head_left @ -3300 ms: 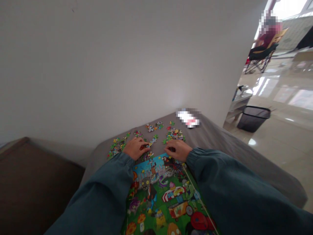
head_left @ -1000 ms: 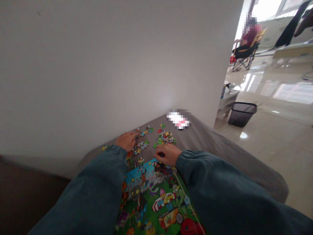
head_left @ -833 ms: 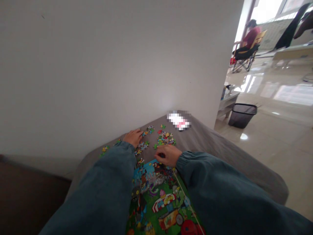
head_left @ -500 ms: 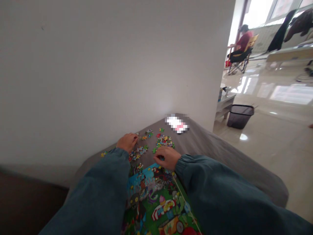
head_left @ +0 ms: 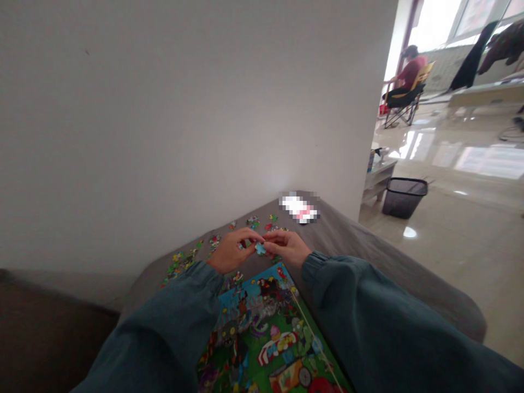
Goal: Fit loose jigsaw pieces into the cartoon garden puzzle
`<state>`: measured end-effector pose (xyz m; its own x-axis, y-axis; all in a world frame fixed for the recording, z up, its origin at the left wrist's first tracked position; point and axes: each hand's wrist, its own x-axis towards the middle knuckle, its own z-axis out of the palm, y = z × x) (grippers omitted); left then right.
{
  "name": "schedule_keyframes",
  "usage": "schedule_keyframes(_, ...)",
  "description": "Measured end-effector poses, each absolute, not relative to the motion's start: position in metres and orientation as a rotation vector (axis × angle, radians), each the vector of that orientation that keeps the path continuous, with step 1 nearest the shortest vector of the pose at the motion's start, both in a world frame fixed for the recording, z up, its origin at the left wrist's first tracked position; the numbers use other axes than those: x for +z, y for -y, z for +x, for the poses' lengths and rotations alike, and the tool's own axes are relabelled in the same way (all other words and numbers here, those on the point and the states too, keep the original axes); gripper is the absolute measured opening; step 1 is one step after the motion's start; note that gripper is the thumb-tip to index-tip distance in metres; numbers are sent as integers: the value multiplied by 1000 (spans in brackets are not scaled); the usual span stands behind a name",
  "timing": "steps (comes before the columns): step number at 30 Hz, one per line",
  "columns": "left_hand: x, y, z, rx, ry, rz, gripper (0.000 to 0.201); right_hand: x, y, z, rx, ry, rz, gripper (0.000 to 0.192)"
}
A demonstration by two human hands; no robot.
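A colourful cartoon jigsaw puzzle point(head_left: 266, 333) lies in front of me on a grey cushion point(head_left: 360, 256). Above its far edge my left hand point(head_left: 231, 254) and my right hand point(head_left: 286, 245) meet, fingertips pinching a small blue puzzle piece point(head_left: 260, 249) between them. Loose puzzle pieces point(head_left: 180, 263) lie scattered on the cushion to the left of my hands, and more loose pieces point(head_left: 262, 222) lie beyond them. Both arms wear dark teal sleeves.
A blurred white-and-pink object point(head_left: 298, 207) lies at the cushion's far end by the white wall point(head_left: 184, 120). A black mesh bin point(head_left: 404, 196) stands on the glossy floor to the right. Far off, a person sits in a folding chair point(head_left: 405, 90).
My left hand left the loose pieces and came right to meet my right hand. Both hands lifted off the cushion and now hold a blue piece between them.
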<state>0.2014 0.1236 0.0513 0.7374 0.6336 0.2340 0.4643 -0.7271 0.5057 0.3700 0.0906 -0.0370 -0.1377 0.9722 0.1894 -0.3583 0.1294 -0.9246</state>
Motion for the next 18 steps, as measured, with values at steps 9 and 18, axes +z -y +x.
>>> schedule_keyframes(9,22,-175,146,230,-1184,2633,46,-34,-94,378,1430,1137,-757,42)
schedule_keyframes(18,8,-176,131,49,-1232,2608,35,-36,-95,379,1517,1124,-865,36)
